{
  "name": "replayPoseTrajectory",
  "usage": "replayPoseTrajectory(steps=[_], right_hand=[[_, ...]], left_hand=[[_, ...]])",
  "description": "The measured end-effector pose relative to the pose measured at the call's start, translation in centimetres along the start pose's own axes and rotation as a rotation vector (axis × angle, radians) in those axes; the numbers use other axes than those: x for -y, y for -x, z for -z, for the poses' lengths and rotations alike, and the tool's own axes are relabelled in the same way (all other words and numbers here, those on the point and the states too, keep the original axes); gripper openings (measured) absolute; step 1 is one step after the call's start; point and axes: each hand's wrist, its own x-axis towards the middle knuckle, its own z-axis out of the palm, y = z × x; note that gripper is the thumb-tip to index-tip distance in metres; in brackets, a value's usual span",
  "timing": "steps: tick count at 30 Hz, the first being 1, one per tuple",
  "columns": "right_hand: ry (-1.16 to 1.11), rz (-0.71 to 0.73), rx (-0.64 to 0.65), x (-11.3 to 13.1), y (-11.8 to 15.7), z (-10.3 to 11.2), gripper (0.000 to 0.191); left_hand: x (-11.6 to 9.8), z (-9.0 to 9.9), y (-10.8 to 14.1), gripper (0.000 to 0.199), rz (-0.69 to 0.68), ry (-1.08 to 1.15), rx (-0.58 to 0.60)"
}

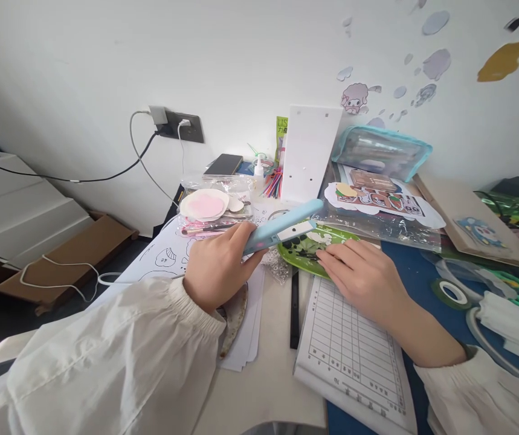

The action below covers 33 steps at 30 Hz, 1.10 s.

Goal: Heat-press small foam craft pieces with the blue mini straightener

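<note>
My left hand (220, 266) is wrapped round a light-blue mini hair straightener (281, 223), whose two arms are slightly apart and point to the right. A white cord (145, 280) runs to the left from behind this hand. My right hand (363, 281) is at the near edge of a green tray (293, 261), fingertips pinched together over small dark pieces (307, 249). What those fingers hold, if anything, is too small to make out. White pieces also lie in the tray, below and beyond the straightener's tip.
A printed form pad (350, 356) lies under my right forearm, beside a black strip (294, 311). Behind stand a white board (310, 154) and a blue-edged pouch (383, 151). Clear bags (241, 211), a glue bottle (258, 166) and a tape roll (452, 294) surround the work area.
</note>
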Motion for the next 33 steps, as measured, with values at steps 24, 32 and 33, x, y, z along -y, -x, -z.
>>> replayPoseTrajectory(steps=[24, 32, 33], right_hand=[[0.089, -0.113, -0.101, -0.9, 0.3, 1.3, 0.008], [-0.198, -0.331, -0.051, -0.7, 0.9, 0.5, 0.012], [-0.261, -0.384, -0.037, -0.7, 0.9, 0.4, 0.012]], left_hand=[[-0.2, -0.4, 0.3, 0.019, -0.121, 0.012, -0.046], [-0.1, -0.5, 0.3, 0.019, -0.129, 0.015, -0.064], [-0.1, -0.5, 0.3, 0.019, -0.128, 0.014, -0.062]])
